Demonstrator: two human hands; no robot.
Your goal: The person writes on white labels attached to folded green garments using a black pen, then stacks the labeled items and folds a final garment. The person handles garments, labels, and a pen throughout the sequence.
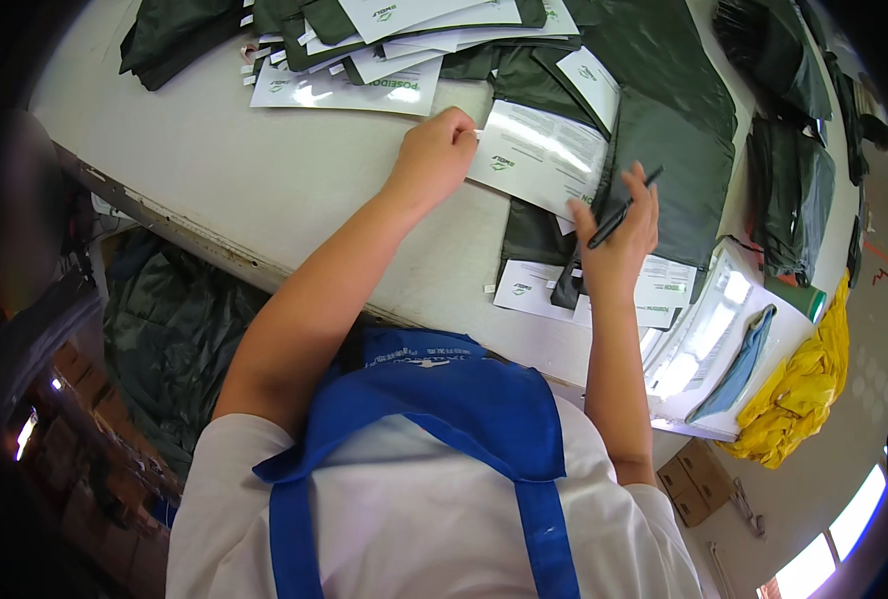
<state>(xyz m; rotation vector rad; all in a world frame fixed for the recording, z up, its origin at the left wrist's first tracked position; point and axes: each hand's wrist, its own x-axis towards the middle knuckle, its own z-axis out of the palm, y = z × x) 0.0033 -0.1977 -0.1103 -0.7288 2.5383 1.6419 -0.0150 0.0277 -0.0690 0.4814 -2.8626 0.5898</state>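
My left hand [436, 155] is closed in a pinch at the left edge of a dark green fabric pouch with a white printed card [539, 150] on it. A sliver of white, apparently a small tag, shows at its fingertips. My right hand [618, 235] holds a slim black pen [625, 208] slanting up to the right, just right of the card. Beneath that hand lies another dark pouch [534, 232] with a white card [529, 285], and a small white tag [491, 289] sticks out at its left. A dark green sheet [673, 170] spreads behind the right hand.
Several card-fronted pouches [349, 88] are piled at the far side of the pale table [184, 140]. Dark folded bundles [788, 190] lie far right. Nearer right are papers [698, 319], a blue strip [735, 364] and yellow crumpled fabric [798, 389]. Dark fabric [164, 329] hangs below the left edge.
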